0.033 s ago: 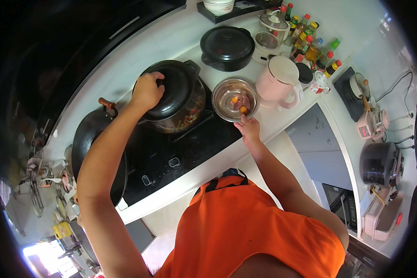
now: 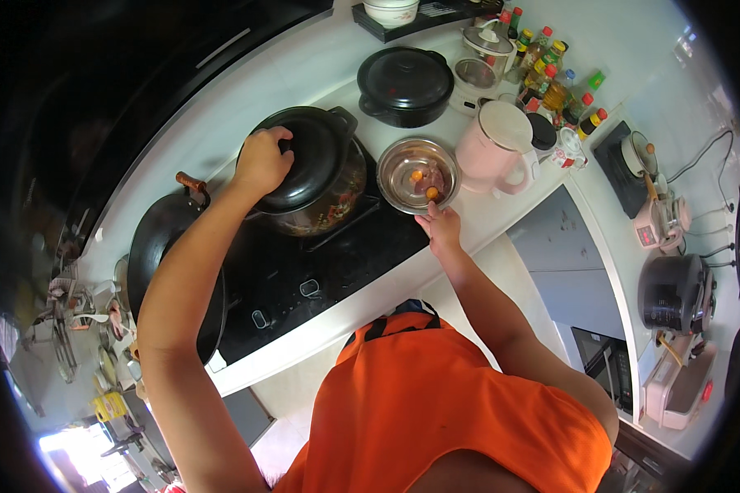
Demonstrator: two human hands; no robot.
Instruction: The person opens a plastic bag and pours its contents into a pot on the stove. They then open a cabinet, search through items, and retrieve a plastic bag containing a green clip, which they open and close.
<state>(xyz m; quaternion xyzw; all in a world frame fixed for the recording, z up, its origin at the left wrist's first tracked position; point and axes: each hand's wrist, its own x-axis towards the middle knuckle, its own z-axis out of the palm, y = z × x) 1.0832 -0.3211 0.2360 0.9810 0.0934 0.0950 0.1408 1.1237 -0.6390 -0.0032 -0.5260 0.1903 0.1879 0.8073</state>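
Note:
My left hand (image 2: 265,162) is closed round the knob of a black pot lid (image 2: 308,168). The lid lies over a large dark pot (image 2: 325,209) with a floral pattern on its side, on the black cooktop. The knob is mostly hidden by my fingers. My right hand (image 2: 441,228) grips the near rim of a steel bowl (image 2: 396,171), thumb over the edge. Inside the bowl are raw meat (image 2: 434,175) and a few small round orange-yellow pieces (image 2: 417,176).
A black lidded pot (image 2: 405,82) stands behind the bowl, and a pink kettle (image 2: 489,148) is right beside it. Several sauce bottles (image 2: 555,90) line the back corner. A black wok (image 2: 152,238) sits at the left of the cooktop (image 2: 345,263). A rice cooker (image 2: 670,287) is far right.

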